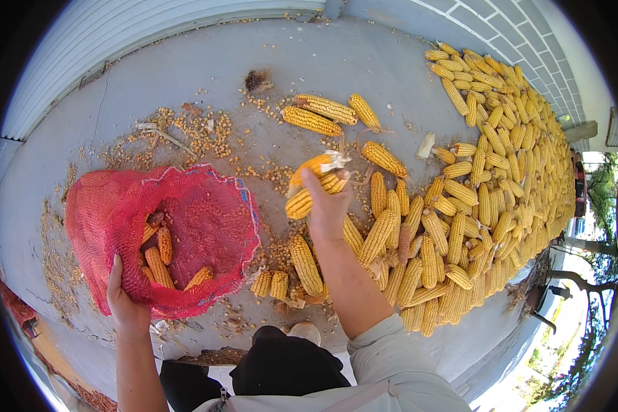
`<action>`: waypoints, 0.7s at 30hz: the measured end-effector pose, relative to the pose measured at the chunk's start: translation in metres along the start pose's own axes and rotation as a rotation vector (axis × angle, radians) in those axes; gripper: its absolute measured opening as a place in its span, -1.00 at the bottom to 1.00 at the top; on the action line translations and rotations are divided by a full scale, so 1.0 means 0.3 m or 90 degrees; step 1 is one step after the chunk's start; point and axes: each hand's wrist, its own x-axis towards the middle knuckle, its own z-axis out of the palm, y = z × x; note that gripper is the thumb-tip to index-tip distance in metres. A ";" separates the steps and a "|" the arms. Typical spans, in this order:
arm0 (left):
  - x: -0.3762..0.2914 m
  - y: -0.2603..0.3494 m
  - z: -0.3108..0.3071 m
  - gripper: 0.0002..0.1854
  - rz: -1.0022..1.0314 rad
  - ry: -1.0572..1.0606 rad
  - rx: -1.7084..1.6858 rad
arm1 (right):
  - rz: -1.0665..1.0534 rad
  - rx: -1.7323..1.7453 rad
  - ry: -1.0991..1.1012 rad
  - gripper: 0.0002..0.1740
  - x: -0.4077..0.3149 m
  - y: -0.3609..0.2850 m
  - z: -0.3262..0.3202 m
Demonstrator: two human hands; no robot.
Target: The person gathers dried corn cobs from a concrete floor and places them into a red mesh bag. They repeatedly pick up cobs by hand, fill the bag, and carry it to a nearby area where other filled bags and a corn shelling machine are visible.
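Note:
My left hand (126, 298) grips the near edge of a red mesh sack (103, 206), its mouth spread toward the right. Inside the sack lie several ears of dried corn (159, 265) and some loose kernels. Above the floor between sack and heap, my right hand (329, 206) holds two husked yellow corn ears (301, 201), with a bit of pale husk at one end. Below that hand, another corn ear (305, 265) rests on the floor. A large heap of corn ears (515, 170) spreads across the right side, its nearest ears close to my right forearm.
Several separate ears (322, 110) lie on the grey concrete floor (185, 67) beyond my right hand. Loose kernels (201, 136) and husk scraps are scattered around the sack. A ribbed metal door (149, 18) stands at the far left, and a grey block wall (515, 31) runs behind the heap.

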 end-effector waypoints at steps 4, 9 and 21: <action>0.008 0.026 -0.011 -0.54 0.013 0.030 0.013 | -0.325 -0.559 -0.179 0.09 -0.149 0.097 -0.065; 0.011 0.017 -0.055 -0.56 0.020 -0.004 0.019 | 0.145 -1.155 -0.062 0.31 -0.086 0.125 -0.391; 0.007 0.003 -0.041 -0.60 0.016 -0.013 0.027 | 0.029 0.051 -0.060 0.23 -0.321 -0.091 -0.026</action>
